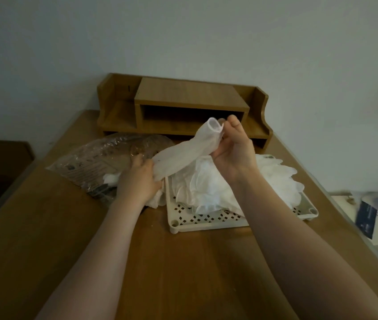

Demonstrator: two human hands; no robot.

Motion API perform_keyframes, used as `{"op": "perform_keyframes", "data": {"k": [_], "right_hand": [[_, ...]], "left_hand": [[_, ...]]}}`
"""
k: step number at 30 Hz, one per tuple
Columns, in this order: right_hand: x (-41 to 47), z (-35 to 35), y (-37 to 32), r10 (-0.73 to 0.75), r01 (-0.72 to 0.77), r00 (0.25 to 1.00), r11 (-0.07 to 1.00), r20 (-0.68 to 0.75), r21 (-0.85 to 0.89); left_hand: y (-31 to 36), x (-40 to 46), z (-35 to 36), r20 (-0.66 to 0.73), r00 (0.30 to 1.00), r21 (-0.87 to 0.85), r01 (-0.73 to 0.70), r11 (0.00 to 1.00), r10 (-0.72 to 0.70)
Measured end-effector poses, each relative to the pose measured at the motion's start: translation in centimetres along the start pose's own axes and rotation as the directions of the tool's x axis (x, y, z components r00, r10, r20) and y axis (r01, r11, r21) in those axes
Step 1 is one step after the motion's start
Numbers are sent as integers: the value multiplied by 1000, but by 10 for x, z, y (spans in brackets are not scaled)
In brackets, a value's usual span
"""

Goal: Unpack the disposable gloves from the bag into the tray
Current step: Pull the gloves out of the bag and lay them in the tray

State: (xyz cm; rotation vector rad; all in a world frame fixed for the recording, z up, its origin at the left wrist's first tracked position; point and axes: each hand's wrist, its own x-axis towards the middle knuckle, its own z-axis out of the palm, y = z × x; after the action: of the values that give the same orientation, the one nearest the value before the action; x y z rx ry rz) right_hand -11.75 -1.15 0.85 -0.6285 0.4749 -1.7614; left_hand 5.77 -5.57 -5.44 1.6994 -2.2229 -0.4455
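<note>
While both hands (183, 167) grip glove (183, 155), tray (206, 224) front edge bare.

Print on the bag (95, 165) is too blurred to read.

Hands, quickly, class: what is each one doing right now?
Left hand: grips the lower end of a white disposable glove.
Right hand: pinches the same glove's cuff.

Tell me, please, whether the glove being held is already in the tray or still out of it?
Out of it. The glove is stretched in the air between the left hand and right hand, above the tray.
</note>
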Motion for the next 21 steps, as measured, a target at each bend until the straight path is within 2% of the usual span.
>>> {"op": "perform_keyframes", "data": {"k": [4, 6, 7, 9, 10, 12, 15, 17, 19, 21], "right_hand": [[-2, 11, -24, -47, 72, 991, 975, -125, 208], [-3, 12, -33, -41, 71, 990, 974, -138, 216], [-3, 10, -35, -29, 58, 990, 977, -140, 205], [-5, 6, -42, -3, 17, 993, 993, -119, 115], [-6, 3, -44, 11, -10, 997, 1000, -76, 14], [-7, -1, -48, 56, -50, 998, 977, 23, -205], [-10, -3, -61, 72, -37, 993, 947, 97, -319], [-13, 1, -74, 54, -18, 993, 943, 100, -333], [-19, 6, -88, 12, 19, 996, 940, 90, -340], [-22, 6, -99, -46, 67, 997, 918, 63, -391]], "left_hand": [[8, -3, -10, 163, 985, 43, 56, 997, -63], [21, -7, -28, 184, 983, 25, -12, 1000, 8], [31, -12, -37, 142, 986, -20, -80, 997, 82], [57, -22, -51, -24, 970, -166, -242, 956, 242], [71, -25, -55, -93, 953, -242, -304, 921, 290], [96, -26, -57, -134, 938, -411, -346, 843, 320], [129, -24, -68, -192, 937, -656, -344, 672, 292], [146, -22, -80, -217, 936, -678, -349, 647, 277], [160, -20, -87, -211, 923, -641, -380, 668, 323], [171, -21, -92, -211, 907, -653, -408, 638, 364]]}}
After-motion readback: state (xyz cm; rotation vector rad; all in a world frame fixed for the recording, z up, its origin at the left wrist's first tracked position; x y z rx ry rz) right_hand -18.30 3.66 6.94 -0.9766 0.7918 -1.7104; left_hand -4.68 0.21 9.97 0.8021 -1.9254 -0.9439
